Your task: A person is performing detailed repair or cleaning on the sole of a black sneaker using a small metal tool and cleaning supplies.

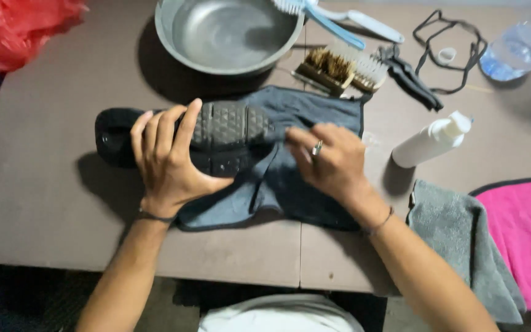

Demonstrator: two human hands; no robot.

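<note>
The left hand [167, 161] is curling around a black shoe [198, 138] that is lying sole-up on its side; the fingers [164, 126] are spread and bent over the upper edge of the textured sole, the thumb pressing from below, so the hand is gripping the shoe's middle. The right hand [330, 161] is pinching a dark blue-grey cloth [290, 190] against the shoe's front end, its fingers [302, 138] drawn close together with a ring showing on one of them. The cloth is spreading beneath and behind both hands.

Everything is resting on a brown table [50, 209] with a seam running below the right hand. Beyond the fingers a round metal bowl [228, 34] is sitting, with a blue-handled brush [324, 18] leaning across its rim. Just past the right fingers, two bristle brushes [339, 67] are lying side by side, and black laces [447, 52] are looping farther off. To the right of the right hand a white plastic bottle [431, 140] is lying tilted; its label cannot be made out. Nearer the wrist, a grey towel [462, 240] and a pink cloth [527, 240] are overlapping. Far left, a red plastic bag [13, 24] is bunching at the table's corner.
</note>
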